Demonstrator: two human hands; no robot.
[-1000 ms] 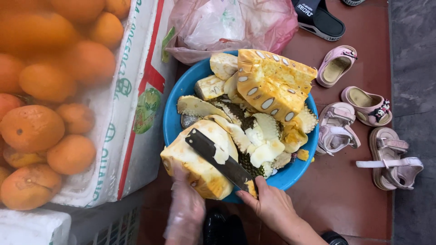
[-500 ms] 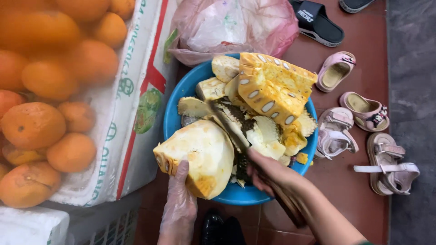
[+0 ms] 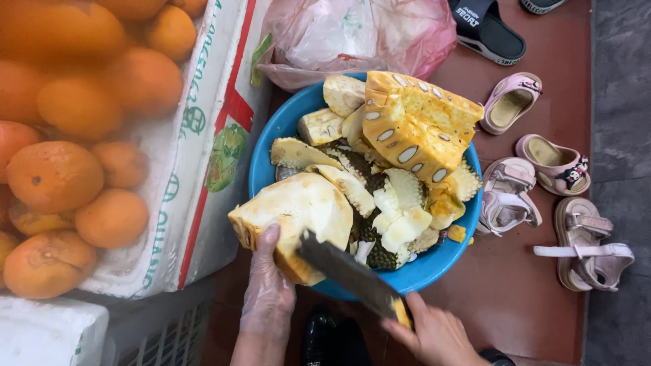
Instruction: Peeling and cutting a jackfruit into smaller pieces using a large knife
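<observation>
In the head view, a large wedge of jackfruit [image 3: 295,220] is held over the near rim of a blue basin [image 3: 271,139]. It is steadied by the left hand [image 3: 268,298], which is covered by a thin clear glove; its fingers are laid close together against the wedge's underside, with 1 fingertip pressed on the pale cut face. A dark-bladed knife [image 3: 346,271] is gripped by the right hand [image 3: 434,335], the fingers being wrapped tightly around its yellow handle, and the blade tip is set against the lower edge of the wedge.

The basin is filled with cut jackfruit pieces [image 3: 390,203], and a big yellow chunk with pale seeds [image 3: 413,125] is seen lying on top at the far side. A pink plastic bag [image 3: 352,34] is placed just behind the basin.

To the left, oranges [image 3: 74,135] are piled in a white foam box [image 3: 210,135] with green and red printing, and the box stands just beside the basin. A second white foam box [image 3: 47,332] is seen at the lower left corner.

The basin rests on a reddish-brown floor [image 3: 542,318]. To the right, 4 small pink sandals [image 3: 536,183] are scattered on it, and a black slide sandal [image 3: 485,27] lies at the top. A strip of grey stone floor [image 3: 620,102] is seen along the right edge.
</observation>
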